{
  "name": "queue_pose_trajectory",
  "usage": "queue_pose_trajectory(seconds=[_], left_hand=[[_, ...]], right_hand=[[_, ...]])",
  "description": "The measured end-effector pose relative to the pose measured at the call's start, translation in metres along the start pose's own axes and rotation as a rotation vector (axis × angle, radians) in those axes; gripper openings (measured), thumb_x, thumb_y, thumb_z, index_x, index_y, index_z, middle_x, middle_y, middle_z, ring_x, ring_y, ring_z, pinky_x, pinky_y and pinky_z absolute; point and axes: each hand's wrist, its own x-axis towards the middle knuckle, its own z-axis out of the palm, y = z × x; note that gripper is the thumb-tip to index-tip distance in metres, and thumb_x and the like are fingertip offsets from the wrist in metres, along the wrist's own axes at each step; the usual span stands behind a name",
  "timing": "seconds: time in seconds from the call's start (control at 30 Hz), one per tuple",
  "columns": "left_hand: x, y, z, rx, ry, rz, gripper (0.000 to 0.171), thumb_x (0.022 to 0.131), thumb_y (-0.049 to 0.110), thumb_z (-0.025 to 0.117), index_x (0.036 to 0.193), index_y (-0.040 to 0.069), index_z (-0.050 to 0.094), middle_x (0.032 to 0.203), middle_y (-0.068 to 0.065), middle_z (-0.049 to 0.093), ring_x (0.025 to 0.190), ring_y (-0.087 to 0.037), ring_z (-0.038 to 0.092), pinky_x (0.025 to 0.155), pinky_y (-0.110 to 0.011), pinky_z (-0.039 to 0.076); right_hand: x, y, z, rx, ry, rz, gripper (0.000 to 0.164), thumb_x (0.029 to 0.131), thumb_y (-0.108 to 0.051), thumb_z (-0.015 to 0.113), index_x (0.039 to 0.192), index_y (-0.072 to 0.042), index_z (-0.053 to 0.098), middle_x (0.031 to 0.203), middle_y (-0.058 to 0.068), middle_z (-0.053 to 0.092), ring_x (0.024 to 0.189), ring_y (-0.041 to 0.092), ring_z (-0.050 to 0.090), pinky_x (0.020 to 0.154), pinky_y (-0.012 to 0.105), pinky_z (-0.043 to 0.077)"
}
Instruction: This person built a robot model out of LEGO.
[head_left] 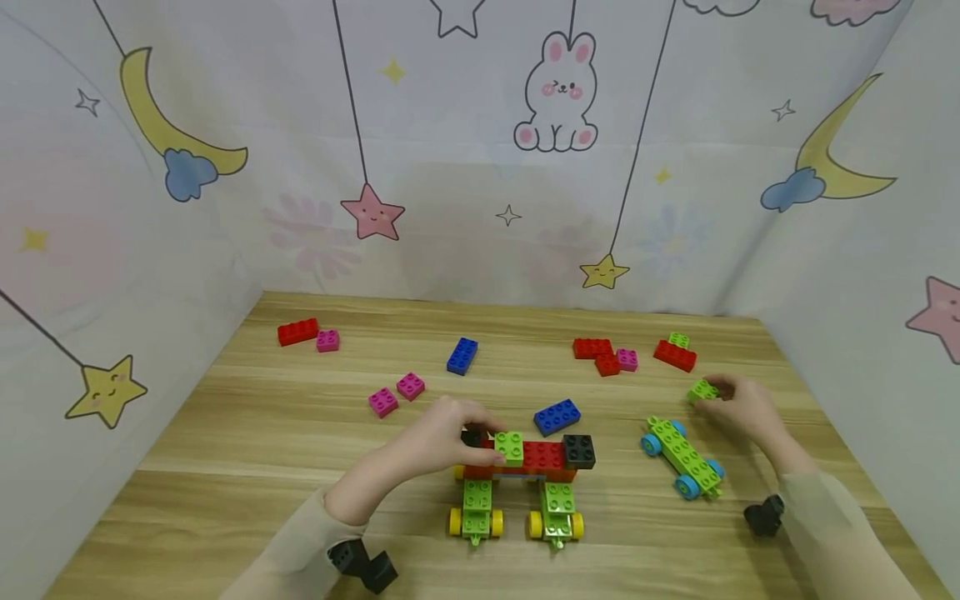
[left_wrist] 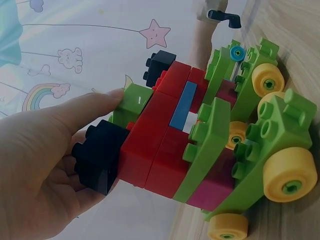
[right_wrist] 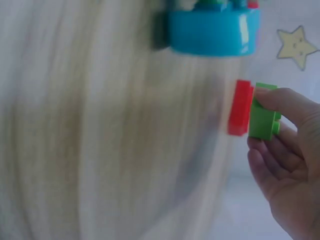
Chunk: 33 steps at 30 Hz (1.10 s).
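fingers of your left hand hold one end of the built model: the thumb lies against the green top brick and the others curl behind the black end brick. fingers of your right hand pinch a loose green brick, its studs turned toward your palm.

the built model is near six o'clock in the head view, its red body raised on green bases with yellow wheels. it should feel light, stiff and a little slippery, like hard plastic. nothing looks brittle; the stud joints are probably the weak spot. you'd do best gripping the red body across its long sides, near the middle, since a pull on an end brick could pop it off, and the wheels might let it roll. the loose green brick should handle well pinched by two opposite walls.

outward from the model, the blue-wheeled chassis lies toward three o'clock, just short of your right hand. a blue brick is near at one o'clock, another farther off at eleven. two pink bricks sit around ten. red bricks lie between one and two, toward the table's far edge.
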Motion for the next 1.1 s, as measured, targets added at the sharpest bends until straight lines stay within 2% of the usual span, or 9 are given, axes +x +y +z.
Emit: queue_pose_trajectory(seconds=[0.2,0.43,0.57,0.67,0.83,1.1], left_hand=[[0.001,-0.001,0.000,-0.007,-0.007,-0.008,0.031,0.083,0.028,0.079,0.108,0.009,0.075,0.105,-0.003,0.074,0.098,-0.017,0.067,0.082,-0.026,0.053],[0.000,-0.002,0.000,-0.007,-0.010,-0.009,0.031,0.083,0.029,0.079,0.108,0.010,0.075,0.105,-0.002,0.073,0.098,-0.017,0.066,0.081,-0.025,0.053],[0.001,-0.002,0.000,-0.018,-0.010,-0.012,0.031,0.083,0.028,0.079,0.107,0.010,0.075,0.105,-0.003,0.073,0.096,-0.015,0.066,0.078,-0.022,0.052],[0.001,-0.002,0.000,-0.030,-0.009,-0.012,0.031,0.082,0.028,0.079,0.107,0.009,0.075,0.105,-0.004,0.074,0.094,-0.015,0.066,0.076,-0.021,0.052],[0.002,-0.002,0.000,-0.040,-0.009,-0.004,0.032,0.082,0.028,0.080,0.107,0.009,0.075,0.105,-0.004,0.074,0.092,-0.014,0.066,0.075,-0.020,0.052],[0.001,-0.003,0.000,-0.046,-0.011,0.000,0.032,0.082,0.028,0.080,0.107,0.009,0.075,0.104,-0.004,0.074,0.088,-0.010,0.064,0.073,-0.019,0.051]], right_hand=[[-0.004,-0.026,-0.008,0.041,0.077,-0.039,0.054,0.089,-0.026,0.071,0.126,0.011,0.057,0.120,0.034,0.061,0.105,0.047,0.059,0.085,0.055,0.052],[-0.010,-0.072,-0.019,0.057,0.100,-0.076,0.056,0.089,-0.033,0.071,0.127,0.006,0.059,0.121,0.030,0.062,0.109,0.046,0.059,0.086,0.056,0.052],[-0.013,-0.100,-0.021,0.074,0.103,-0.108,0.054,0.088,-0.032,0.073,0.127,0.004,0.060,0.117,0.027,0.065,0.107,0.042,0.061,0.083,0.052,0.053],[-0.016,-0.119,-0.020,0.115,0.098,-0.145,0.051,0.087,-0.029,0.074,0.126,0.002,0.061,0.119,0.025,0.065,0.109,0.041,0.061,0.085,0.053,0.053],[-0.023,-0.149,-0.012,0.160,0.104,-0.258,0.043,0.084,-0.018,0.077,0.121,-0.001,0.065,0.117,0.020,0.067,0.107,0.037,0.061,0.089,0.054,0.051],[-0.035,-0.185,0.004,0.161,0.113,-0.480,0.036,0.076,-0.008,0.082,0.110,-0.005,0.071,0.104,0.008,0.072,0.093,0.024,0.065,0.082,0.034,0.055]])
